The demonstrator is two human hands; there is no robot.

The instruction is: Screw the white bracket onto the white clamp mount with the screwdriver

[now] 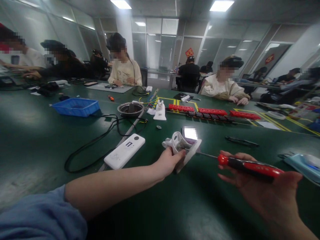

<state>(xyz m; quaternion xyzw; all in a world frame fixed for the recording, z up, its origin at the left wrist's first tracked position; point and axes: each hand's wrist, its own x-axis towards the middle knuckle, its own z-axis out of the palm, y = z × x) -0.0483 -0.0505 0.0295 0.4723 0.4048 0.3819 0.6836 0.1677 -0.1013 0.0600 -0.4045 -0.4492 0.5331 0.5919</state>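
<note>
My left hand (170, 160) is wrapped round a white plastic housing (191, 151) above the green table, near the middle of the view. Behind the housing's upper edge shows a small device with a bright screen (190, 134). A screwdriver (252, 166) with a red and black handle lies across the palm and fingers of my right hand (265, 193). Its thin shaft points left and reaches the housing; the tip is hidden there. A white device marked 17 (125, 151) lies on the table left of my left hand.
On the green table (82, 140) are a blue tray (76, 107), a metal bowl (130, 109), a white bracket (160, 111), red power strips (212, 111), black cables, tweezers (242, 141) and a light-blue pouch (303, 165). Several people sit beyond.
</note>
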